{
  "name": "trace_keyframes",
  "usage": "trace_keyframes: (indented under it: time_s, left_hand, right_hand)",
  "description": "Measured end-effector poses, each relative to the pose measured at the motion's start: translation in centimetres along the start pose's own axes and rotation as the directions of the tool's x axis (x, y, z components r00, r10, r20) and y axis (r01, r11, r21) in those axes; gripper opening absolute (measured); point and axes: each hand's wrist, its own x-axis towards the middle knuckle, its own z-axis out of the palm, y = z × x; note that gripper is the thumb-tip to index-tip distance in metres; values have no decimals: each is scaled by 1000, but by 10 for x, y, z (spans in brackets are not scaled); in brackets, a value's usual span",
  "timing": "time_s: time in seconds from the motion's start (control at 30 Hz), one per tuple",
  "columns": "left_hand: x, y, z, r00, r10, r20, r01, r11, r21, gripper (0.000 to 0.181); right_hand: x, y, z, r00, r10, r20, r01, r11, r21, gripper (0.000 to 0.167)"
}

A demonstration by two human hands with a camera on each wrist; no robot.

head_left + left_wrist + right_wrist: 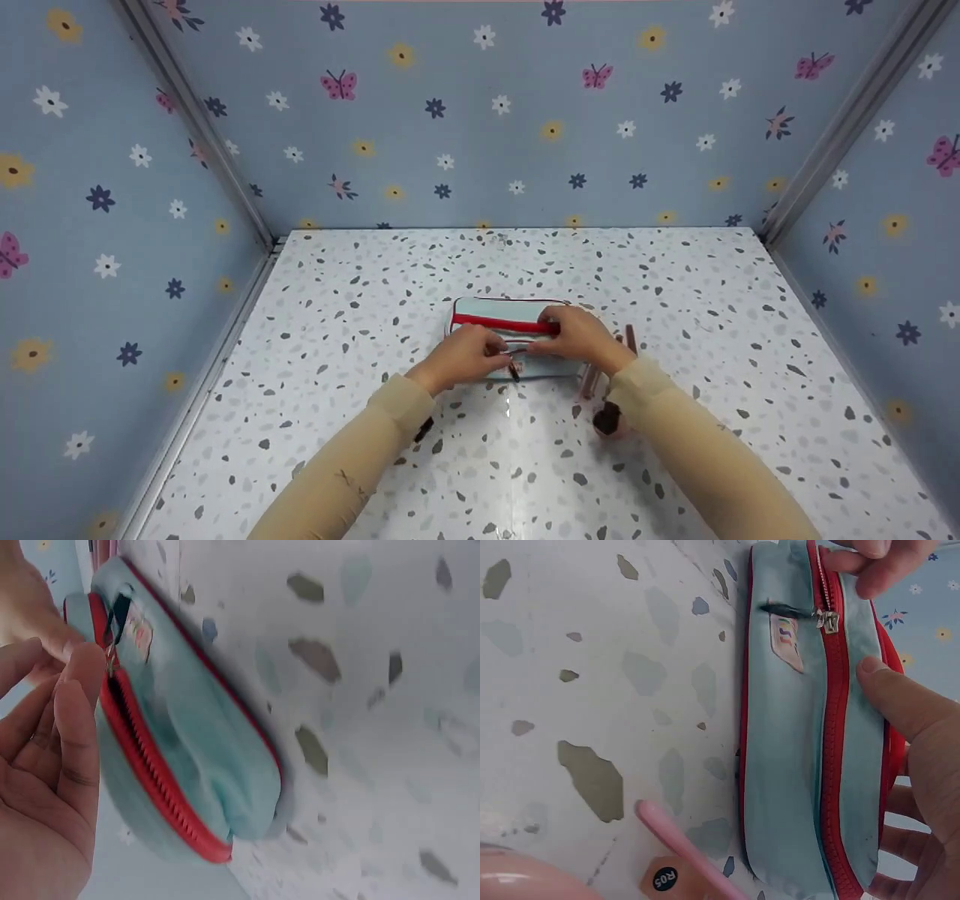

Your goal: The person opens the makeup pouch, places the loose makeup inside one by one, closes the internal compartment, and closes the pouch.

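Observation:
A light-blue zip pouch (551, 366) with red trim lies in front of me. Its red zipper (161, 784) gapes along the left part, and the slider (827, 621) stands partway along with its dark pull tab (787, 611) hanging loose. My right hand (581, 336) grips the pouch's back edge, thumb (896, 694) on the near face and fingers behind. Close to the slider is my left hand (465, 354), its fingers loosely bent by the open stretch of zipper. The tab is not between those fingers. The pouch's inside is mostly hidden.
Right of the pouch lie slim pinkish tubes (590, 382), a brown-pink stick (631, 339) and a dark-topped round pink item (606, 420). An orange-toned item (656, 881) bears a black "R05" label. A small black object (424, 429) lies beside my left forearm. Patterned walls enclose the speckled table (375, 277).

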Motion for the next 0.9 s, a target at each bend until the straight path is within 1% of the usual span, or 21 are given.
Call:
trace_keyframes:
  time_s: [0.13, 0.2, 0.3, 0.37, 0.47, 0.57, 0.63, 0.73, 0.9]
  left_hand:
    - [1, -6, -16, 998, -4, -57, 7, 999, 53, 28]
    - [2, -10, -22, 997, -1, -72, 8, 996, 92, 35]
    - [3, -17, -30, 998, -22, -62, 30, 990, 137, 50]
    - [4, -22, -32, 998, -42, -37, 48, 986, 158, 62]
    - [7, -27, -31, 998, -55, 4, 54, 984, 170, 77]
    - [12, -32, -26, 999, -38, 36, 30, 978, 204, 84]
    - [15, -36, -23, 998, -24, 52, 11, 971, 238, 85]
    - [19, -40, -19, 998, -2, 58, -15, 961, 278, 82]
    - [23, -45, -16, 998, -2, 57, -15, 954, 301, 80]
  right_hand:
    - [-5, -2, -1, 1000, -20, -10, 19, 1000, -15, 64]
    - [-8, -3, -2, 999, -32, -18, 32, 999, -7, 66]
    - [-12, -4, -5, 999, -27, -26, 27, 1000, 8, 71]
    - [-15, -5, -5, 999, -18, -29, 19, 1000, 14, 74]
    - [-20, -5, -5, 1000, -7, -31, 7, 1000, 15, 75]
    - [-25, -5, -4, 998, -26, -49, 27, 1000, 13, 72]
    - [-28, -6, -2, 996, -52, -74, 53, 999, 11, 68]
    - [-34, -7, -1, 990, -84, -112, 87, 996, 21, 59]
    - [-45, -11, 2, 980, -106, -166, 114, 993, 43, 49]
